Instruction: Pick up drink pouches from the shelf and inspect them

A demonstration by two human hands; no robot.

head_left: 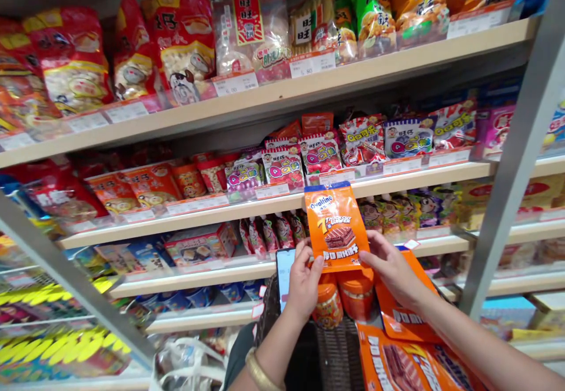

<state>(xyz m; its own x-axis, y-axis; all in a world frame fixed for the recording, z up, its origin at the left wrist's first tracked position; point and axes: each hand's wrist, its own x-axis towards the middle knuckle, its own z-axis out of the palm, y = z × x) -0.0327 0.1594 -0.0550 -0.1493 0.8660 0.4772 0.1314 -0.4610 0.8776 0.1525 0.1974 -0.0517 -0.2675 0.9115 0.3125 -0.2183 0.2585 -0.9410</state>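
I hold an orange Ovaltine snack pouch [335,226] upright in front of the shelves. My left hand [303,282] grips its lower left corner and also holds a phone [284,273] whose screen shows behind the fingers. My right hand [391,267] pinches the pouch's lower right corner. Below the pouch, two orange jars [342,302] stand in a dark wicker basket [331,350]. More orange pouches [397,355] lie under my right forearm.
Wooden shelves [282,93] packed with red, pink and green snack bags fill the view. Grey metal uprights cross at the left [75,285] and right [512,161]. A clear plastic bag [189,364] sits at the bottom left of the basket.
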